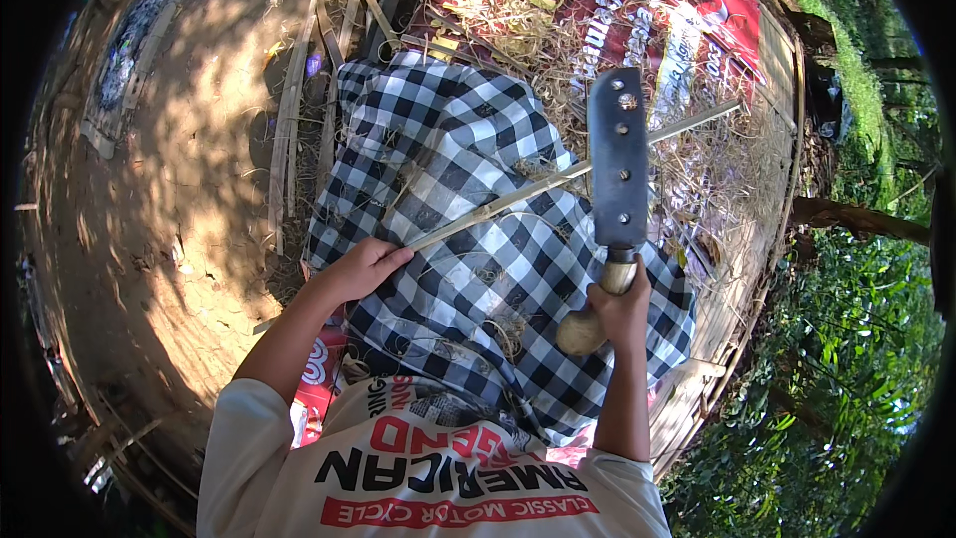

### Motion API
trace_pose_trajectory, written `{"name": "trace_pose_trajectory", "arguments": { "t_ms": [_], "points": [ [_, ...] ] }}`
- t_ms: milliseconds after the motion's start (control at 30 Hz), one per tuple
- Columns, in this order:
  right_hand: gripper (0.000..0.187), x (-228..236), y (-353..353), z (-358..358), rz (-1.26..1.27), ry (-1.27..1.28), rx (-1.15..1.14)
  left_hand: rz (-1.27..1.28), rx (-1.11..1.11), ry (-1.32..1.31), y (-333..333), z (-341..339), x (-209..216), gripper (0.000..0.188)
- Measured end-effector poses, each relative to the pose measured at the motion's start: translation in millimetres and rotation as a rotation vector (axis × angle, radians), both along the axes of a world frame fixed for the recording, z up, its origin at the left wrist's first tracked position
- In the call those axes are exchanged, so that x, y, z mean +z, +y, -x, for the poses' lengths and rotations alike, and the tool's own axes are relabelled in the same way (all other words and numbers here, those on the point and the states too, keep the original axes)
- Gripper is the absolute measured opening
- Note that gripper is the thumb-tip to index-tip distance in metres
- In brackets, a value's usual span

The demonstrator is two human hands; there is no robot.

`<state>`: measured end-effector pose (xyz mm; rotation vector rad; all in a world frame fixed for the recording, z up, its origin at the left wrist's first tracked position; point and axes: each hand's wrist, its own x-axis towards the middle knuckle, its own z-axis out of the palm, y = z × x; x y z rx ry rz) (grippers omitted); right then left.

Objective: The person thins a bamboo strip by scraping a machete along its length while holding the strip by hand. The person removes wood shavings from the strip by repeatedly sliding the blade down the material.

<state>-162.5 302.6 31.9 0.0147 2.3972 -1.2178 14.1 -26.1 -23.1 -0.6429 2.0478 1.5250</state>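
My right hand (624,307) is closed round the wooden handle (617,277) of a broad cleaver. Its dark blade (619,149), with several round holes along it, points away from me. A long pale bamboo strip (508,201) slants from lower left to upper right and passes behind the blade. Around the strip's near end my left hand (365,269) is closed, thumb and fingers pressed together. Beneath both hands a black-and-white checked cloth (448,309) covers my lap. Whether the blade touches the strip I cannot tell.
Thin curled shavings (498,15) lie scattered over a red printed banner (722,0) ahead. Several bamboo pieces (292,130) rest on the bare dirt (189,209) to the left. A slatted bamboo edge (742,309) runs along the right, with green plants (836,359) beyond.
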Motion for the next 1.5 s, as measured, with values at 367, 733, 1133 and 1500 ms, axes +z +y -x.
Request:
{"name": "trace_pose_trajectory", "arguments": {
  "t_ms": [367,733,1133,1500],
  "points": [
    [0.058,-5,-8,-16,-0.181,0.261,0.175,-0.009,-0.015,0.023,-1,2,0,0.05],
    [0.044,-22,-18,-45,0.068,-0.05,0.131,-0.015,0.001,0.09,-1,4,-7,0.05],
    [0.035,-36,-3,-29,0.338,-0.436,0.144,-0.018,-0.016,0.043,-3,4,1,0.051],
    [0.028,-44,-8,-41,0.671,-0.689,0.058,-0.01,-0.016,0.091,-3,4,5,0.047]
  ]
}}
